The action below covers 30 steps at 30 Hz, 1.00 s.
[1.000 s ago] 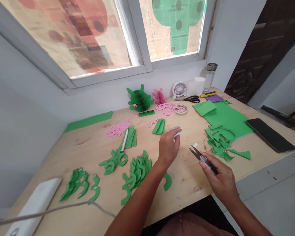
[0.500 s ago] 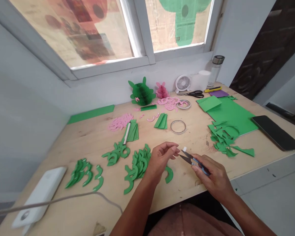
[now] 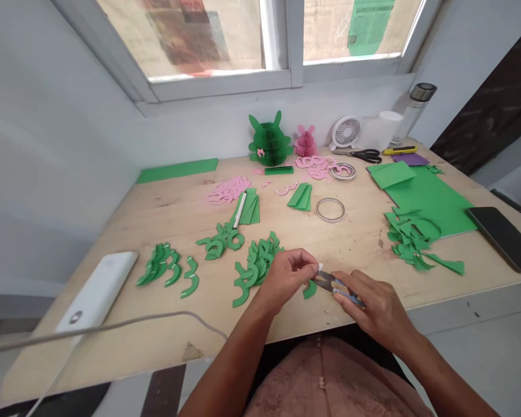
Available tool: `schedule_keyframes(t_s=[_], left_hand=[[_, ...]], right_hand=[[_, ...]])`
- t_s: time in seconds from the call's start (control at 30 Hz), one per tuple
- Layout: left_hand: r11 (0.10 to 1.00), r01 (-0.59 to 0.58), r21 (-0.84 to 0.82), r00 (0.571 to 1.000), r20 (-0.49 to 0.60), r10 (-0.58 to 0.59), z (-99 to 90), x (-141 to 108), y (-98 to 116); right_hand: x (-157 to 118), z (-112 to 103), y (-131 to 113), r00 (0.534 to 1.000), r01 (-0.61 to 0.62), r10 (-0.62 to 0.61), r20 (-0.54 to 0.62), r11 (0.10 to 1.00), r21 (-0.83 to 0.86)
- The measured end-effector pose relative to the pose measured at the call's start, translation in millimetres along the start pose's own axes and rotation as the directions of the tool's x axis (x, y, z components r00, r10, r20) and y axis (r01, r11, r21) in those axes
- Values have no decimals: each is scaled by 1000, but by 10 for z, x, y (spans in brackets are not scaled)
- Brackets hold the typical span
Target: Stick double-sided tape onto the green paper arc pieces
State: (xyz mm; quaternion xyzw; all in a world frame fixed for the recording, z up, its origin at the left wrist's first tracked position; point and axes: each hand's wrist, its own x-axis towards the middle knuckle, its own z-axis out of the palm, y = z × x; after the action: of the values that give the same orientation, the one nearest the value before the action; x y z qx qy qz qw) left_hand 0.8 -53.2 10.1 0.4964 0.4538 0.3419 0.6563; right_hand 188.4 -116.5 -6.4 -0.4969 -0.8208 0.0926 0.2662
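Note:
In my right hand (image 3: 375, 304) are small thread snips (image 3: 345, 291) with blue handles and dark blades, pointing left. The thumb and fingertips of my left hand (image 3: 290, 275) are pinched together at the blade tips. A small white piece (image 3: 320, 267), perhaps tape, shows at those fingertips. Beneath the blades a curved green paper piece (image 3: 309, 289) lies on the table, partly hidden. A heap of wavy green paper cutouts (image 3: 257, 263) sits just left of my left hand.
More green cutouts (image 3: 160, 263) lie leftward, near a white power bank (image 3: 99, 286) with a cable. Behind are a tape ring (image 3: 330, 209), folded green strips (image 3: 301, 197) and pink cutouts (image 3: 230, 190). Green scraps (image 3: 410, 237) and a phone (image 3: 503, 237) lie to the right.
The view has shifted, so the table sits higher and further right. My left fingertips and the snips have come together, and the white piece is now at my left fingertips.

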Motion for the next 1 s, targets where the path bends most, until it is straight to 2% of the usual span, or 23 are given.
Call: schedule_keyframes(t_s=[0.2, 0.3, 0.4, 0.5, 0.57, 0.7, 0.87, 1.0], left_hand=[[998, -39, 51, 999, -15, 40, 25, -5, -25], [996, -74, 45, 995, -57, 76, 48, -2, -46], [994, -98, -46, 982, -164, 89, 67, -5, -75], [974, -103, -202, 965, -256, 49, 99, -31, -112], [944, -102, -314, 959, -282, 9, 140, -59, -139], [856, -97, -507, 957, -283, -59, 258, -117, -178], [784, -161, -599, 950, -309, -41, 375, -168, -188], [758, -202, -621, 937, -349, -36, 398, -186, -192]], right_hand=[[-1, -16, -2, 1000, -4, 4, 24, 1000, -11], [-22, 0, 25, 1000, -8, 8, 16, 1000, 5], [-47, 18, 48, 999, -38, 37, 14, 998, 41], [-63, 24, 47, 992, -122, 125, -16, 983, 135], [-60, 22, 20, 975, -206, 218, -33, 954, 217], [-15, 54, -100, 936, -331, 352, 19, 859, 390], [37, 187, -269, 891, -378, 454, 12, 727, 574], [41, 269, -332, 872, -386, 489, 20, 663, 642]])
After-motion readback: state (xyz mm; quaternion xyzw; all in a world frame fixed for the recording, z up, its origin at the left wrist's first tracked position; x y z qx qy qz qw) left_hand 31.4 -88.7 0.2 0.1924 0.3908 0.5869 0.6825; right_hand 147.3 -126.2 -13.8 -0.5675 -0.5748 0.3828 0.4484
